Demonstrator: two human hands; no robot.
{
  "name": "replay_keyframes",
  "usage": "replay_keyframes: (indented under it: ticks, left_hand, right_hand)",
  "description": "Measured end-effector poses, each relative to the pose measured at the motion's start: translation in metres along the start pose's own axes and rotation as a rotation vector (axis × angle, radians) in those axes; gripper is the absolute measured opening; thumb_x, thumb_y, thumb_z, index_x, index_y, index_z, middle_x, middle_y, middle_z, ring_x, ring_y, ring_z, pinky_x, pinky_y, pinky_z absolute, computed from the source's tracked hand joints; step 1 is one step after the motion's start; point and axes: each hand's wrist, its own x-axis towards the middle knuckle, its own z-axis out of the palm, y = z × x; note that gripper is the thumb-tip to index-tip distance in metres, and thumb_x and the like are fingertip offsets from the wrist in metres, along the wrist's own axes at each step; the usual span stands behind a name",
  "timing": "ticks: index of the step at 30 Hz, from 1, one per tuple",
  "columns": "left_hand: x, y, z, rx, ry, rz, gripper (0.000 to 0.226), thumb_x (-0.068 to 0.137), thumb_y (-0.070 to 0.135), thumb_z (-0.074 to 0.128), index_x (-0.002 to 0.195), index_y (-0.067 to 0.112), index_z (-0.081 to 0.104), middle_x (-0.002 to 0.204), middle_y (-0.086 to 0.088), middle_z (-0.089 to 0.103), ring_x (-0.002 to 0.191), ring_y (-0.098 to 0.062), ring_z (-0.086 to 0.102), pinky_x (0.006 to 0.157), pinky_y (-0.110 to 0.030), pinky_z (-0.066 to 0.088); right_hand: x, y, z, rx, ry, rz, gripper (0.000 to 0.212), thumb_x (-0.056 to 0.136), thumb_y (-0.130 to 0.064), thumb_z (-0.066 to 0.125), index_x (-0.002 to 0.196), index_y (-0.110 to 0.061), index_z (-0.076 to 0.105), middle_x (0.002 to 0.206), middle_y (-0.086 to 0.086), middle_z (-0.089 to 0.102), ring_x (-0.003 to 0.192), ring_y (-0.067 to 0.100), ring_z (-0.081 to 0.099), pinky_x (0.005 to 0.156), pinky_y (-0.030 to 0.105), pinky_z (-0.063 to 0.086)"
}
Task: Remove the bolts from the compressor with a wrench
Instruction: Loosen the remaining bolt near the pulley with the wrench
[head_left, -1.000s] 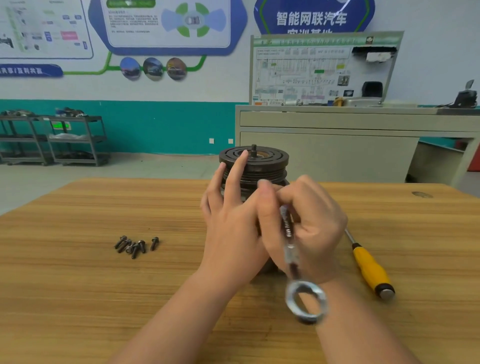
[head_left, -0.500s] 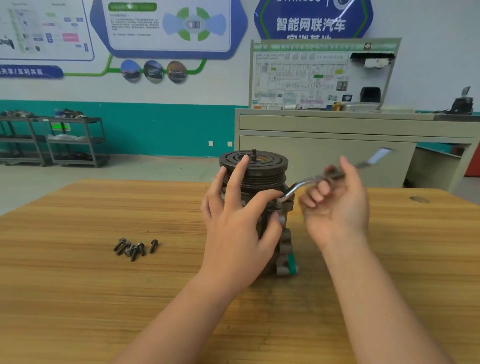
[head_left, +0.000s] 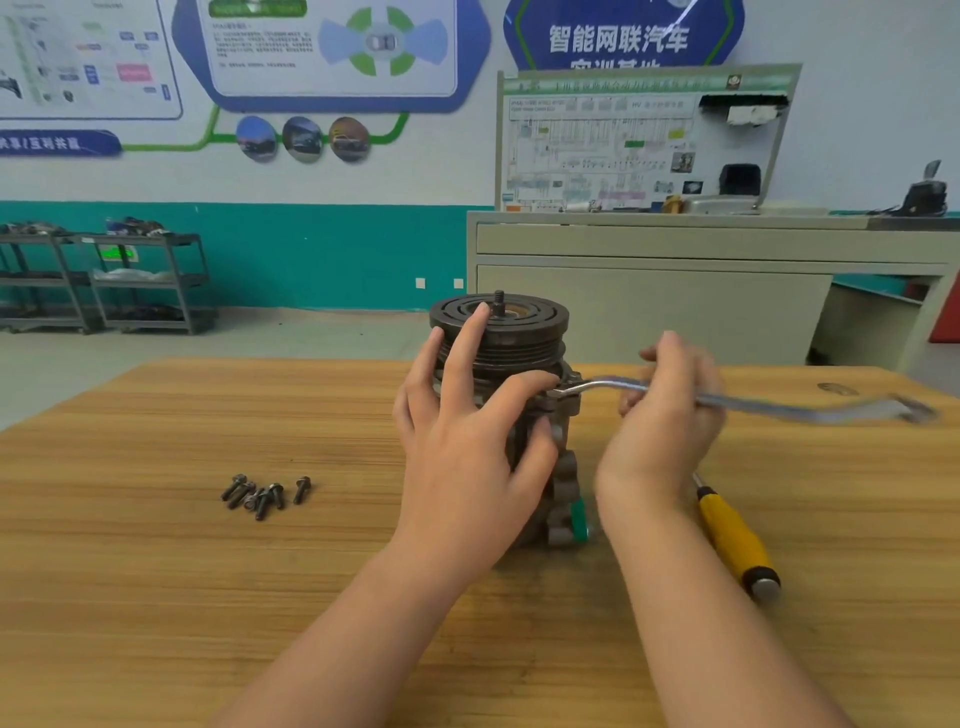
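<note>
Left hand (head_left: 467, 447) spread on dark metal compressor (head_left: 501, 332), right hand (head_left: 662, 415) pinching silver offset wrench (head_left: 769, 405) reaching rightward, wooden surface (head_left: 156, 571) bare near loose dark bolts (head_left: 265, 491) at left

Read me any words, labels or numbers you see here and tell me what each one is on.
"智能网联汽车": blue wall sign; the line beneath is cut off.
"共享/互写共赢", uncertain: blue banner, blurred.
Wall posters: small print unreadable.
Wiring diagram board: heading and labels too small.
Wrench, compressor, screwdriver, bolts: no readable markings.
</note>
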Motion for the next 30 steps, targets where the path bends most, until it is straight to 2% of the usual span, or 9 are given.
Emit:
replay_keyframes:
  ticks: [3,5,7,11,14,19,23,26,30]
  left_hand:
    - [0.000,0.000,-0.001,0.012,0.002,0.000,0.035,0.088,0.044,0.045,0.117,0.039,0.064,0.162,0.003,0.016,0.149,-0.032,0.008,0.115,-0.053,0.015]
    - [0.000,0.000,-0.002,0.013,0.006,0.003,0.036,0.088,0.044,0.045,0.117,0.038,0.065,0.162,0.002,0.019,0.149,-0.033,0.010,0.114,-0.052,0.016]
    - [0.000,0.000,-0.002,0.008,0.004,0.004,0.035,0.088,0.043,0.046,0.117,0.038,0.065,0.162,0.002,0.019,0.149,-0.032,0.009,0.114,-0.050,0.014]
    - [0.000,0.000,-0.001,0.012,0.015,0.016,0.033,0.089,0.043,0.048,0.118,0.039,0.063,0.162,0.001,0.020,0.148,-0.034,0.011,0.115,-0.053,0.016]
    - [0.000,0.000,-0.002,0.002,-0.002,0.014,0.031,0.091,0.044,0.050,0.121,0.043,0.058,0.163,0.002,0.018,0.149,-0.034,0.009,0.115,-0.053,0.015]
    - [0.000,0.000,-0.001,0.030,0.004,0.005,0.035,0.089,0.043,0.046,0.119,0.036,0.064,0.162,0.001,0.019,0.149,-0.033,0.009,0.115,-0.051,0.014]
    - [-0.001,0.001,-0.001,0.046,0.016,0.010,0.038,0.089,0.043,0.045,0.118,0.033,0.066,0.161,-0.001,0.022,0.148,-0.035,0.012,0.114,-0.051,0.015]
    - [0.000,0.001,-0.001,0.034,0.007,0.005,0.037,0.089,0.044,0.045,0.118,0.035,0.066,0.162,0.002,0.020,0.148,-0.033,0.010,0.114,-0.048,0.012]
    - [-0.001,-0.001,0.000,0.044,0.026,0.023,0.034,0.090,0.040,0.050,0.118,0.035,0.066,0.161,-0.001,0.022,0.148,-0.036,0.013,0.114,-0.050,0.015]
  right_hand:
    - [0.018,0.000,-0.003,0.209,-0.155,0.573,0.030,0.095,-0.039,0.050,0.082,-0.016,0.064,0.053,-0.007,0.039,0.050,0.009,0.034,0.050,0.024,0.025]
    - [0.019,-0.003,-0.001,0.403,-0.231,0.646,0.032,0.093,-0.043,0.050,0.083,-0.015,0.064,0.053,-0.007,0.039,0.047,0.009,0.033,0.050,0.025,0.023]
    - [0.011,-0.009,0.001,0.401,-0.185,0.415,0.030,0.091,-0.040,0.055,0.069,-0.021,0.058,0.051,-0.009,0.039,0.046,0.008,0.033,0.050,0.023,0.024]
    - [-0.010,-0.012,-0.006,-0.026,-0.332,-0.708,0.032,0.097,-0.032,0.051,0.066,-0.024,0.046,0.059,-0.019,0.041,0.055,0.001,0.041,0.057,0.018,0.034]
    - [-0.011,-0.007,-0.006,-0.175,-0.468,-0.912,0.026,0.098,-0.038,0.049,0.078,-0.022,0.051,0.063,-0.011,0.042,0.057,0.007,0.043,0.055,0.024,0.036]
    - [0.013,-0.002,-0.002,0.013,-0.092,0.087,0.022,0.093,-0.037,0.058,0.080,-0.020,0.059,0.055,-0.014,0.048,0.054,0.001,0.042,0.056,0.019,0.034]
    - [0.030,-0.004,-0.007,0.322,-0.261,0.715,0.032,0.089,-0.048,0.055,0.084,-0.020,0.069,0.054,-0.008,0.041,0.050,0.009,0.033,0.054,0.027,0.024]
    - [0.020,-0.011,-0.003,0.427,-0.208,0.429,0.030,0.087,-0.041,0.061,0.063,-0.023,0.059,0.051,-0.008,0.041,0.048,0.008,0.034,0.052,0.024,0.027]
    - [0.000,-0.015,-0.009,-0.010,-0.316,-0.707,0.034,0.097,-0.033,0.051,0.065,-0.022,0.046,0.058,-0.016,0.041,0.057,-0.002,0.040,0.059,0.018,0.034]
